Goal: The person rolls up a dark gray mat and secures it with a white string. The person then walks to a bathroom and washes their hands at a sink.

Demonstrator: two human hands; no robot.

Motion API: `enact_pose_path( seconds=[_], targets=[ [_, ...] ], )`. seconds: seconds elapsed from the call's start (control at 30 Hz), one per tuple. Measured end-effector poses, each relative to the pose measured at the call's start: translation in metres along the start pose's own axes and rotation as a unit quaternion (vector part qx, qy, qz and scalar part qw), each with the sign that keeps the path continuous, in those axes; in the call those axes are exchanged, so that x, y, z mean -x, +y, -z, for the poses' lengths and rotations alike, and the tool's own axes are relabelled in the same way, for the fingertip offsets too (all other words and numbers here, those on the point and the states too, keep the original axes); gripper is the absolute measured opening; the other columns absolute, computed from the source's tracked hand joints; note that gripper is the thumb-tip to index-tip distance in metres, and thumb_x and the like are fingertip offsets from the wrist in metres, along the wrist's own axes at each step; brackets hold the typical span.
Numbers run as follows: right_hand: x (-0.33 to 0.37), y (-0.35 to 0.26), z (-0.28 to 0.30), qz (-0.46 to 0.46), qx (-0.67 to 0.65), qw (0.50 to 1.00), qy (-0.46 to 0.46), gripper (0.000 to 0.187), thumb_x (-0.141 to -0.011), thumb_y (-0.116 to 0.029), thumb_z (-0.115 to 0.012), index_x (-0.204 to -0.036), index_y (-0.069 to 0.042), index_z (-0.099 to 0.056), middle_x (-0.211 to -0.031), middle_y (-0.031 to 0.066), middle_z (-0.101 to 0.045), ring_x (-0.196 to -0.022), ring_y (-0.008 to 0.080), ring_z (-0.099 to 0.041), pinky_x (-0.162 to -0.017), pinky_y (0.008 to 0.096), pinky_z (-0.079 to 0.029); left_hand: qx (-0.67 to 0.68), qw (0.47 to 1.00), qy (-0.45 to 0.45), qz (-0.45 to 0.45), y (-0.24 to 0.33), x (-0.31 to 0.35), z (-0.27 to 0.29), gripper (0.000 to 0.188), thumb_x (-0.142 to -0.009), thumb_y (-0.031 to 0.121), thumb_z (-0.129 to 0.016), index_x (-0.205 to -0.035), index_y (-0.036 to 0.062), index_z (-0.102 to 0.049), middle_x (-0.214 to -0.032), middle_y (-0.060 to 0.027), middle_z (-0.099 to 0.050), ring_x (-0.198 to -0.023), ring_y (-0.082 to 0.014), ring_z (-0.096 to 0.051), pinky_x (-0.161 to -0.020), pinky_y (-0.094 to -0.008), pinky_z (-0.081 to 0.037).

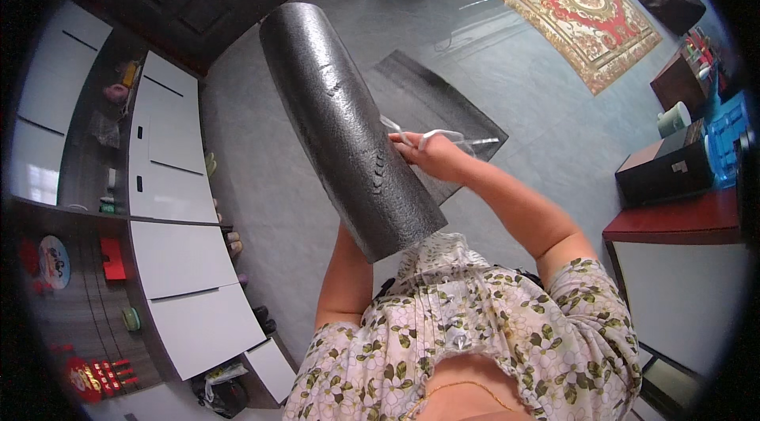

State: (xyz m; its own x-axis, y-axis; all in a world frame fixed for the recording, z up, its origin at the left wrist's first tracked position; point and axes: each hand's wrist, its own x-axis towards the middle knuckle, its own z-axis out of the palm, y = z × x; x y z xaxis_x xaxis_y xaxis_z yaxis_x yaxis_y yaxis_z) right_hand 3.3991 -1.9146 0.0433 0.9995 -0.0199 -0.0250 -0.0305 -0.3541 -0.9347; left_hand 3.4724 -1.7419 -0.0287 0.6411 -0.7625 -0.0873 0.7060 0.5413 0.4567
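A thick black rolled mat (340, 128) with a textured, slightly shiny surface is held up in front of my chest, tilted with its far end to the left. At its right side is my right hand (434, 156), fingers closed on a looped white strap (440, 135). One stretch of the strap runs to the roll, and another end trails off to the right. My left forearm (346, 278) goes up behind the near end of the roll, which hides the left hand and its fingers.
A dark mat (467, 108) lies flat on the grey floor beyond the roll. White cabinets (170, 152) line the left, with shoes along their base. A red patterned rug (582, 9) is at the far right. Nearer on the right, a dark box (665, 172) stands on a red-topped cabinet (677, 219).
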Motion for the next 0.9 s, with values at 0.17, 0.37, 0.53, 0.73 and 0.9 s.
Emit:
enact_pose_path(
  seconds=[0.17,0.37,0.53,0.73,0.9],
  targets=[
    [-0.001,-0.010,0.011,-0.112,-0.284,0.942,-0.138,0.067,-0.091,-0.061,-0.037,-0.122,-0.004,-0.053,-0.111,0.0059,-0.057,-0.107,0.0150,-0.053,-0.093,0.0324,-0.042,-0.030,0.999,-0.001,-0.044,0.019,0.001,-0.011,0.061,-0.091,0.056,-0.042,-0.128,0.0068,-0.042,-0.117,-0.0105,-0.056,-0.101,-0.0218,-0.058,-0.089,-0.0377,-0.049],
    [-0.024,0.007,0.009,-0.143,-0.393,0.900,-0.126,0.070,-0.088,-0.062,-0.044,-0.130,-0.006,-0.047,-0.121,0.0075,-0.055,-0.113,0.0161,-0.051,-0.096,0.0322,-0.037,-0.107,0.985,0.031,-0.135,0.044,-0.010,-0.039,0.061,-0.092,0.056,-0.037,-0.129,0.0072,-0.042,-0.116,-0.0102,-0.056,-0.100,-0.0220,-0.058,-0.088,-0.0375,-0.049],
    [-0.045,-0.016,0.007,-0.125,-0.320,0.932,-0.120,0.073,-0.086,-0.062,-0.047,-0.130,-0.005,-0.046,-0.124,0.0089,-0.053,-0.115,0.0194,-0.049,-0.097,0.0329,-0.036,-0.038,0.994,0.010,-0.101,0.061,-0.014,-0.040,0.057,-0.093,0.052,-0.040,-0.127,0.0072,-0.044,-0.117,-0.0105,-0.056,-0.100,-0.0225,-0.058,-0.087,-0.0376,-0.050],
    [-0.059,-0.023,0.016,-0.112,-0.205,0.972,-0.002,0.058,-0.090,-0.051,-0.049,-0.124,-0.004,-0.050,-0.113,0.0020,-0.054,-0.107,0.0100,-0.047,-0.095,0.0264,-0.035,0.009,0.999,-0.036,0.005,0.060,-0.058,-0.035,0.056,-0.092,0.050,-0.042,-0.127,0.0070,-0.044,-0.117,-0.0107,-0.056,-0.100,-0.0226,-0.059,-0.086,-0.0376,-0.050],
    [-0.050,0.000,0.051,-0.093,-0.233,0.960,0.125,0.071,-0.082,-0.060,-0.056,-0.120,0.000,-0.052,-0.107,0.0085,-0.059,-0.100,0.0152,-0.054,-0.090,0.0288,-0.040,0.006,0.993,-0.062,0.103,0.029,-0.119,-0.043,0.055,-0.092,0.049,-0.043,-0.127,0.0067,-0.045,-0.116,-0.0109,-0.056,-0.099,-0.0227,-0.059,-0.086,-0.0377,-0.051]
  ],
)
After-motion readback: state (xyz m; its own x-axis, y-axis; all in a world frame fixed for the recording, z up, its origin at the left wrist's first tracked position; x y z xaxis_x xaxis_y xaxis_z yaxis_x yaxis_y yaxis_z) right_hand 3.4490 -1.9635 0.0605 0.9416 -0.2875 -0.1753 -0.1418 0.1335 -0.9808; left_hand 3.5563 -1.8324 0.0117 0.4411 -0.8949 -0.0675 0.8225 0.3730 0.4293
